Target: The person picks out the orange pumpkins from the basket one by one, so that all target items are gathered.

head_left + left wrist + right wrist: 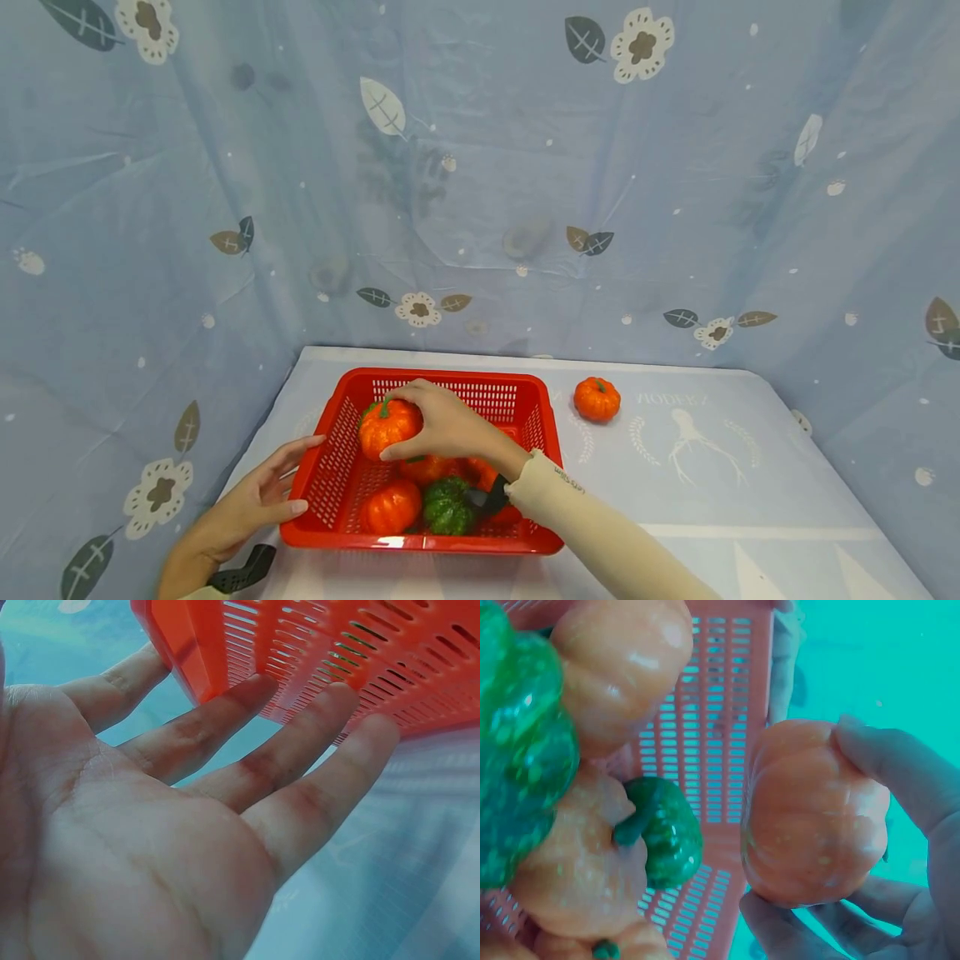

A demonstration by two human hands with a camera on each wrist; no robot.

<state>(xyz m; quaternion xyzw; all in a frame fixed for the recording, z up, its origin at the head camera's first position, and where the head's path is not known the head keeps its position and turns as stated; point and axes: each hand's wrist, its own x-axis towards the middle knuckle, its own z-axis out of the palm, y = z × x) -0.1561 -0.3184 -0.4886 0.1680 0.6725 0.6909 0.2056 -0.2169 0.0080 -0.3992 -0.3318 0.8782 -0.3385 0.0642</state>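
Observation:
My right hand [450,425] grips a small orange pumpkin [386,432] with a green stem, above the left part of a red slotted basket [465,545]. In the right wrist view, thumb and fingers hold this pumpkin [817,817] from opposite sides. Inside the basket lie several more pumpkins, among them a ribbed orange one [392,505] and a dark green one [447,507] near the front wall. My left hand [251,496] is at the basket's left side, and in the left wrist view its spread fingers [300,754] reach the slotted wall [292,645].
Another orange pumpkin [597,399] sits on the white printed table [720,492], right of the basket. A blue patterned curtain [480,200] surrounds the table at the back and sides. Dark wrist mounts [243,569] are strapped on the wrists.

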